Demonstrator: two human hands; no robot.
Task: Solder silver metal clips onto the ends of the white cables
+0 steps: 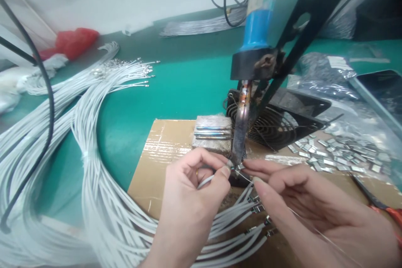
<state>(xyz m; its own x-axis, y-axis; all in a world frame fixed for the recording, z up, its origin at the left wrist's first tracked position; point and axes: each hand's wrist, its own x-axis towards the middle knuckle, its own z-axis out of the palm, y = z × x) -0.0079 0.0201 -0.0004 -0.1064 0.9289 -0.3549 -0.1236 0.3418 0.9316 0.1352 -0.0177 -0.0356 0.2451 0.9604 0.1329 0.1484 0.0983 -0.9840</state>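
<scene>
My left hand (191, 201) is closed, its thumb and index finger pinching a white cable (205, 181) close to its end. My right hand (301, 205) grips a thin solder wire (243, 175) that trails back across the palm. Both sets of fingertips meet right at the tip of a soldering iron (241, 134), which is fixed pointing down and has a blue handle (260, 21). Something small and metallic sits at the tip between the fingers, mostly hidden. Finished-looking cable ends with metal connectors (257, 207) lie below the hands.
Bundles of white cables (91, 176) sweep along the left. Cardboard (157, 146) covers the green table, with a metal block (212, 122) on it. Behind the iron stands a black fan (270, 121). Small metal plates (339, 153) and orange-handled scissors (373, 199) lie to the right.
</scene>
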